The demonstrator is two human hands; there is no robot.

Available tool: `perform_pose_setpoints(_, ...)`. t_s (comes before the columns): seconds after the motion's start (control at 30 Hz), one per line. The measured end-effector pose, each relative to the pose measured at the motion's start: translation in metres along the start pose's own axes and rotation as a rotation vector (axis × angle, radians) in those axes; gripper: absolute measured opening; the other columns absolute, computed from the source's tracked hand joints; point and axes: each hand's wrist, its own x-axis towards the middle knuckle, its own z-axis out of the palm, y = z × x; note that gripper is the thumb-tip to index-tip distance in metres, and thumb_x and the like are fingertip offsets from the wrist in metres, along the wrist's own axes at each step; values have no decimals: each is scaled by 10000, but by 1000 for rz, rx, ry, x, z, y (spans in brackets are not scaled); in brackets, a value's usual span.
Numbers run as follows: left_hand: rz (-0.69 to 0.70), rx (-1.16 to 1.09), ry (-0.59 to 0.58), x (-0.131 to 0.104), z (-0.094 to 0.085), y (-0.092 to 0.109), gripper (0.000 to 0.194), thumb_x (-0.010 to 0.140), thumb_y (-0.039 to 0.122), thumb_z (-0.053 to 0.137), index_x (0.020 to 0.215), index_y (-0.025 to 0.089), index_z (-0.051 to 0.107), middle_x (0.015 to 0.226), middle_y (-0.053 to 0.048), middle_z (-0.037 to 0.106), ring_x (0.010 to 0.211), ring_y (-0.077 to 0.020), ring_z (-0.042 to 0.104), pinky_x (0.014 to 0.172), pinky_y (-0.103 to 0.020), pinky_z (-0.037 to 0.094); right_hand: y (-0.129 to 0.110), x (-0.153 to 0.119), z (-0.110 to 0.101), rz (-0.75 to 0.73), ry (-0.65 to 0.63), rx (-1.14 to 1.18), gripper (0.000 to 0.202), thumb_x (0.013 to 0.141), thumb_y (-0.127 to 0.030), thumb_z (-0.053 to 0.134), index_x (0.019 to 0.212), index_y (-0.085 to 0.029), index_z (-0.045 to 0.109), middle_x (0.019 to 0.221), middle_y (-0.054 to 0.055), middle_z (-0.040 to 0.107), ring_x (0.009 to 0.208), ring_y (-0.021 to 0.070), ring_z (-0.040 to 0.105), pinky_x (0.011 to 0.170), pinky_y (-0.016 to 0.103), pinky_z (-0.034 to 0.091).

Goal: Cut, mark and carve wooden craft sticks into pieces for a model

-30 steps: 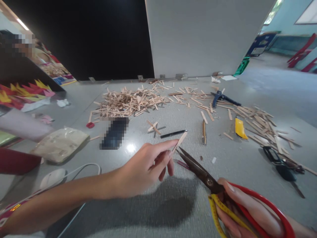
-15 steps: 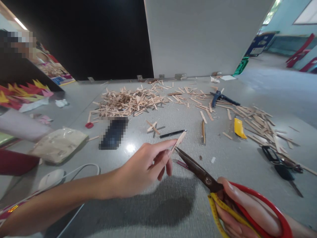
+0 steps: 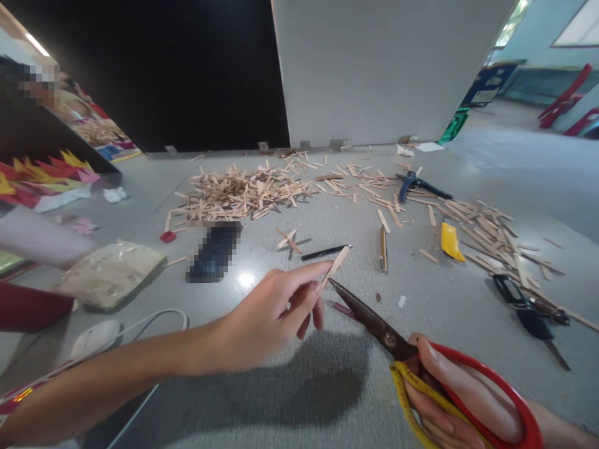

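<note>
My left hand [image 3: 276, 318] pinches a flat wooden craft stick [image 3: 337, 262] between thumb and fingers, its far end pointing up and right. From the lower right, my right hand [image 3: 449, 393] grips a pair of scissors [image 3: 390, 340] with a red handle and a yellow-wrapped one. The scissor tips meet the craft stick close to my left fingertips; whether they touch it I cannot tell. Beyond my left hand, a black pen [image 3: 325, 252] lies on the table near two small crossed sticks [image 3: 289, 240].
A heap of wooden sticks [image 3: 248, 190] lies before the upright board [image 3: 397, 75], with more scattered rightward. Around them are blue-handled pliers [image 3: 423, 186], a yellow piece [image 3: 452, 242], a gold pen [image 3: 384, 249], keys [image 3: 533, 312], a phone [image 3: 215, 252], a plastic packet [image 3: 112, 271] and a white cable [image 3: 154, 318].
My right hand and the scissors have shifted slightly left. My left hand holds the craft stick in nearly the same place.
</note>
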Motion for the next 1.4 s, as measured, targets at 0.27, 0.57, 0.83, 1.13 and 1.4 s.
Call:
perform_pose_setpoints(0.27,-30,-39,72,2,1,1,433,1049,252,518,1459,150,614,718,24,691,640,-125,656,652,-223,551,16,9,-6,-132,-25,107,845,736,-1028,546,493,-222,470,273,-67,334,177,61,277,214,142,256)
perform_pose_setpoints(0.57,-50,-49,193,5,0,2,407,1043,296,524,1371,92,652,738,-2,711,575,-111,605,567,-209,524,15,2,-8,-259,-54,35,830,827,-1003,473,717,-187,571,471,-52,468,357,66,415,394,162,372)
perform_pose_setpoints(0.83,1,44,165,3,2,2,300,1033,257,517,1214,159,735,717,7,720,565,-108,612,544,-194,489,12,-3,-5,-375,-18,-97,753,992,-866,402,790,-176,626,509,-41,507,379,81,428,429,181,378)
perform_pose_setpoints(1.13,75,159,223,1,4,5,261,1011,216,523,1169,151,721,691,21,741,499,-92,567,439,-160,382,-1,-8,1,-363,-6,-203,739,963,-888,432,805,-188,607,557,-38,532,419,72,427,457,172,373)
perform_pose_setpoints(1.4,126,214,239,-1,7,4,218,989,186,531,1108,151,710,667,21,748,518,-98,605,440,-154,370,2,-8,3,-381,12,-146,710,968,-873,454,807,-196,596,558,-51,510,398,74,400,426,185,370)
